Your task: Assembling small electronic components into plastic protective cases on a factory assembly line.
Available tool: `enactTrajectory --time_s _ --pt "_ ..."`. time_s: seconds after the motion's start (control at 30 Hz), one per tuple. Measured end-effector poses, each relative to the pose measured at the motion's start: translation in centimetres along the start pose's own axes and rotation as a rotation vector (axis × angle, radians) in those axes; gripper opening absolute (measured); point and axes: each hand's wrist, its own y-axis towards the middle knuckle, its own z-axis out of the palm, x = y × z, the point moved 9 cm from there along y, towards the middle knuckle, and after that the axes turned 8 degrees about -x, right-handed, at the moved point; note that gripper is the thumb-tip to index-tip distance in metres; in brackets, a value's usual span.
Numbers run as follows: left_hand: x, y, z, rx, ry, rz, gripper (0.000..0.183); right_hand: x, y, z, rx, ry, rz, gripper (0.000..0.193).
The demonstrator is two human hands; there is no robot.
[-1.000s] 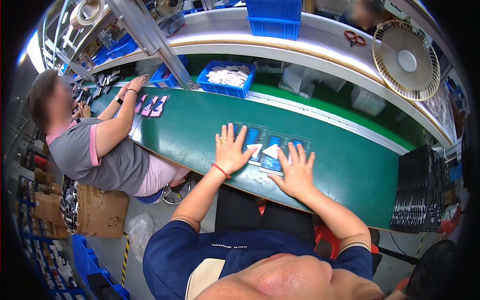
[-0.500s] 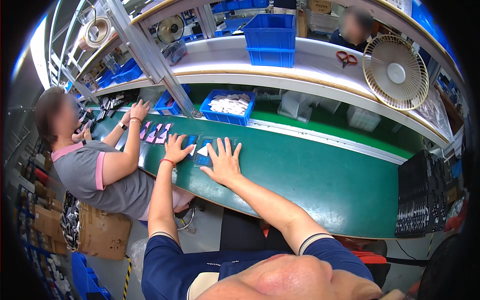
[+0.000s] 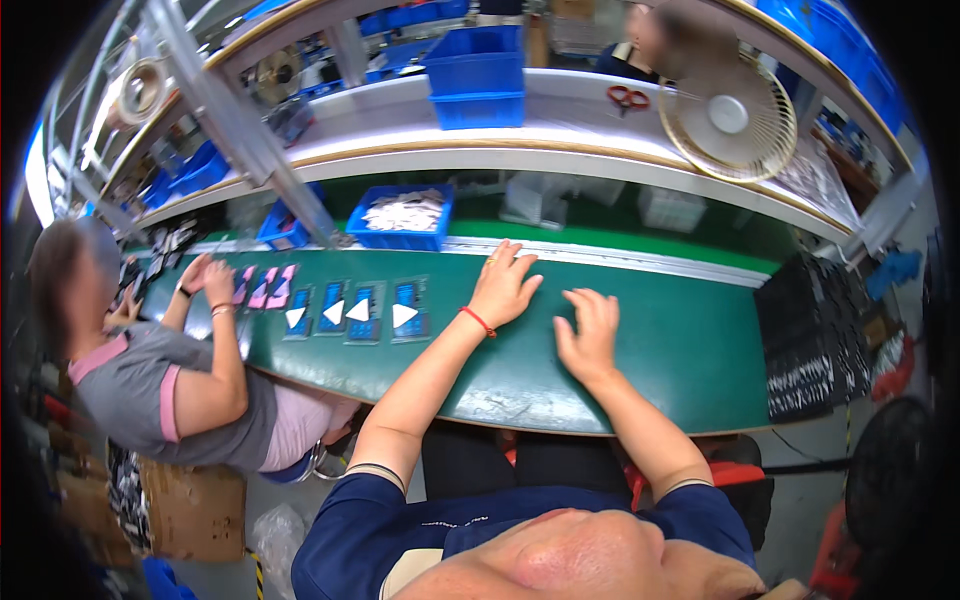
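My left hand (image 3: 505,287) is over the green tabletop (image 3: 500,385), fingers apart and nothing in it. To its right, my right hand (image 3: 592,338) is also empty, its fingers loosely spread. A row of several flat clear packs with blue contents lies to the left of my hands, each with a white triangular piece on top. My left hand is nearest to the rightmost pack (image 3: 407,322). Farther left lie pink-and-dark pieces (image 3: 266,288), close to the hands (image 3: 208,280) of a co-worker.
A blue bin (image 3: 395,239) of white pieces stands at the table's back. Above runs a shelf with stacked blue bins (image 3: 476,110), red-handled scissors (image 3: 627,98) and a round fan (image 3: 728,115). A tall stack of black trays (image 3: 812,340) borders the right end.
Both my hands have left the packs and moved right over the bare tabletop. The view has shifted right. The co-worker's hands have drawn closer to the pink-and-dark pieces.
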Motion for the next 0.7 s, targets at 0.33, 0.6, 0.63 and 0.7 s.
enactTrajectory --time_s 0.33,0.6,0.63,0.7 --pt "-7.7 -0.8 10.1 0.294 0.036 0.260 0.050 -8.4 0.7 -33.8 -0.272 -0.924 0.039 0.019" --pt "-8.0 -0.8 9.3 0.294 -0.023 0.252 0.047 -17.9 2.0 -40.5 0.052 -0.692 0.598 0.035" --pt "-7.9 -0.8 9.3 0.298 -0.026 0.250 0.047 -18.0 2.4 -40.3 0.053 -0.693 0.600 0.035" --pt "-7.8 -0.8 9.3 0.302 -0.031 0.252 0.047 -18.1 3.3 -39.8 0.147 -0.836 0.545 0.036"
